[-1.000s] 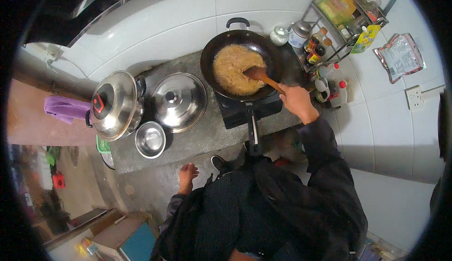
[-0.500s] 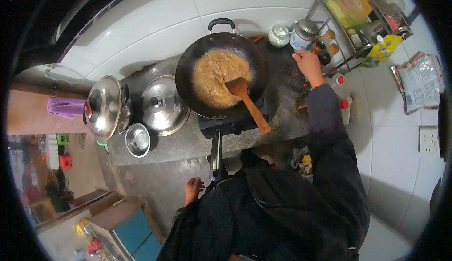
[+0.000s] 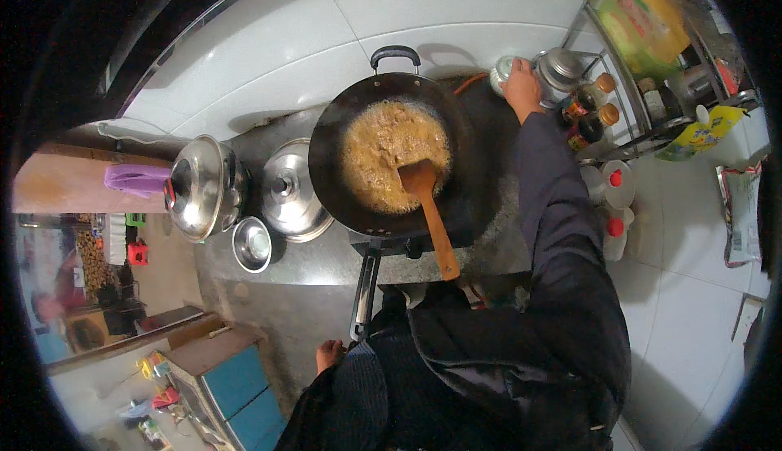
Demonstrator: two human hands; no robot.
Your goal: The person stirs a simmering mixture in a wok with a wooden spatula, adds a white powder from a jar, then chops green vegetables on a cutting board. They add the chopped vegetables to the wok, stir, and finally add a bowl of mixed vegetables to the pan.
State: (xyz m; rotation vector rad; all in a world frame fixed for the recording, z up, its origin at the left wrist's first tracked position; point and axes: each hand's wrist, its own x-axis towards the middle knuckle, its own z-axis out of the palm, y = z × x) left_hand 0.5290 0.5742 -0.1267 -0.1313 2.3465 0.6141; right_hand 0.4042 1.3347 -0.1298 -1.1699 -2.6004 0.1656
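At the back right of the counter, my right hand [image 3: 522,90] has its fingers closed on the lidded glass jar [image 3: 499,75]; the fingers cover part of its lid. My left hand [image 3: 330,355] hangs low by my body, near the wok's long handle [image 3: 366,296], loosely open and holding nothing I can see. A black wok [image 3: 326,158] sits on the stove [image 3: 383,244], holding bubbling brown food in liquid [image 3: 389,137]. A wooden spatula [image 3: 440,235] rests in the wok with its blade in the food and its handle over the near rim.
To the left stand a lidded steel pot [image 3: 198,186], a steel lid [image 3: 295,199] and a small metal bowl [image 3: 252,245]. A canister [image 3: 560,70], sauce bottles [image 3: 588,125] and red-capped jugs [image 3: 619,186] line the right side, beside a metal rack [image 3: 643,109].
My right hand has moved left from beside the sauce bottles onto the glass jar. The view has shifted a little; my left hand stays low. The spatula remains in the wok.
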